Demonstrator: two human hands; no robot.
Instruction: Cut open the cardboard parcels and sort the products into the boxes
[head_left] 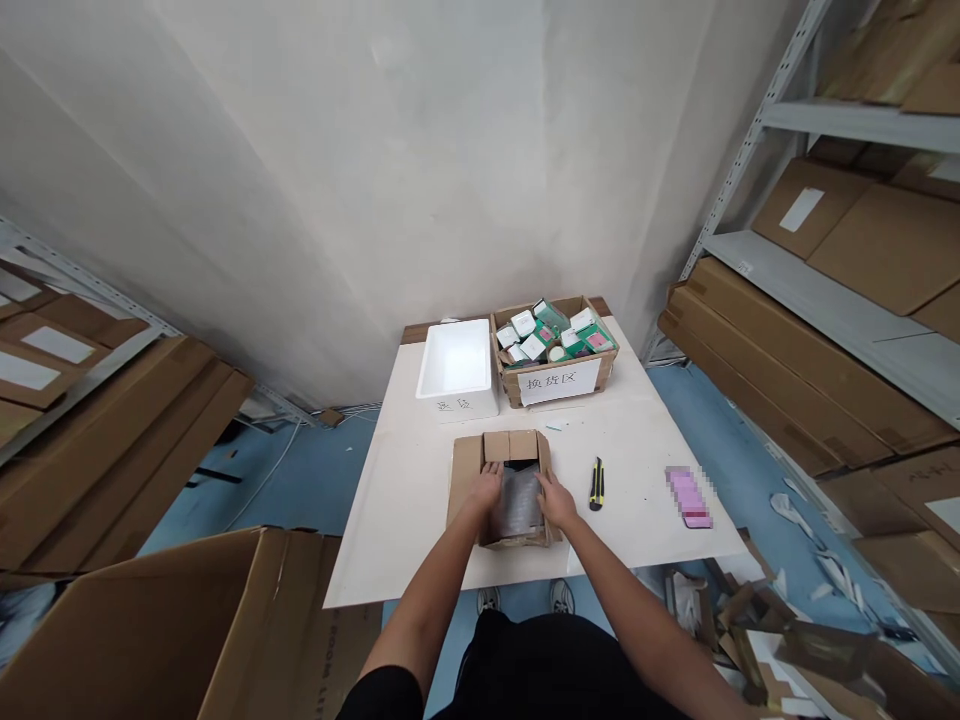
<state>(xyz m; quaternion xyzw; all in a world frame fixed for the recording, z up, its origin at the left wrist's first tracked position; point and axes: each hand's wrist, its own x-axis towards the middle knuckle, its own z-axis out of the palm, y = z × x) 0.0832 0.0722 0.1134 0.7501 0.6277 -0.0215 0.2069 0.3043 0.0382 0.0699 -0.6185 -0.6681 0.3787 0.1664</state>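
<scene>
An open cardboard box [466, 475] sits near the front of the table, its flaps folded outward. Inside lies a package in clear, greyish plastic wrap [519, 505]; what it contains cannot be made out. My left hand [487, 487] rests at the box's left inner edge, fingers stretched forward beside the package. On the opposite side, my right hand [556, 502] reaches over the right wall, its fingers apart and their tips by the wrap. To the right of the box lies a yellow-and-black box cutter [597, 484].
Behind the box stand a white foam bin [457, 400] and a labelled carton [514, 390] filled with small green-and-white boxes [551, 318]. A pink, pixelated item [690, 497] lies at the table's right. A large open carton [259, 600] and loaded shelves [847, 300] flank the table [390, 490].
</scene>
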